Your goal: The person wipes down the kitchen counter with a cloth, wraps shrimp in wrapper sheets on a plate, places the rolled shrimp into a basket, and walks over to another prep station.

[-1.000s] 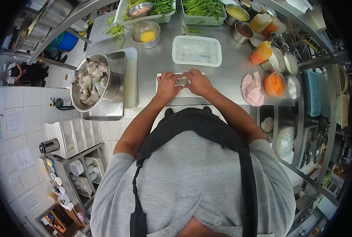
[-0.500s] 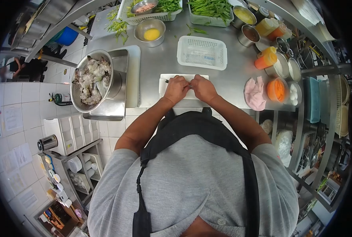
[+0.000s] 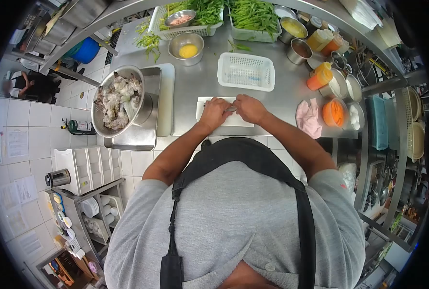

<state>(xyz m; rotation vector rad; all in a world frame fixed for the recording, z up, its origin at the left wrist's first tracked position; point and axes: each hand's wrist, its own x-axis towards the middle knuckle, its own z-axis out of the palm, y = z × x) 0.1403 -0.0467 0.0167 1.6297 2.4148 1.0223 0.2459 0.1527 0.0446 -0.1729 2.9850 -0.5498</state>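
Over a small white cutting board (image 3: 238, 121), my left hand (image 3: 216, 111) and my right hand (image 3: 251, 109) meet with fingers closed. Between the fingertips is a small greyish shrimp (image 3: 231, 109), mostly covered by the fingers. To the left, a large metal bowl (image 3: 97, 126) heaped with raw grey shrimp (image 3: 120, 101) rests on a metal tray (image 3: 130, 142). Just beyond the board stands a white perforated basket (image 3: 246, 85), with no shrimp visible in it.
A metal bowl with egg yolk (image 3: 188, 51), a basket of leafy greens (image 3: 204, 12) and a tub of green stalks (image 3: 255, 19) line the back. On the right are a pink cloth (image 3: 309, 118), orange-filled container (image 3: 334, 113) and sauce bottles (image 3: 319, 77). Another person (image 3: 21, 85) is far left.
My view has shifted slightly, so the counter sits a little lower in the picture. Both hands stay together over the board, still pinching, and more of the greyish shrimp shows between them.
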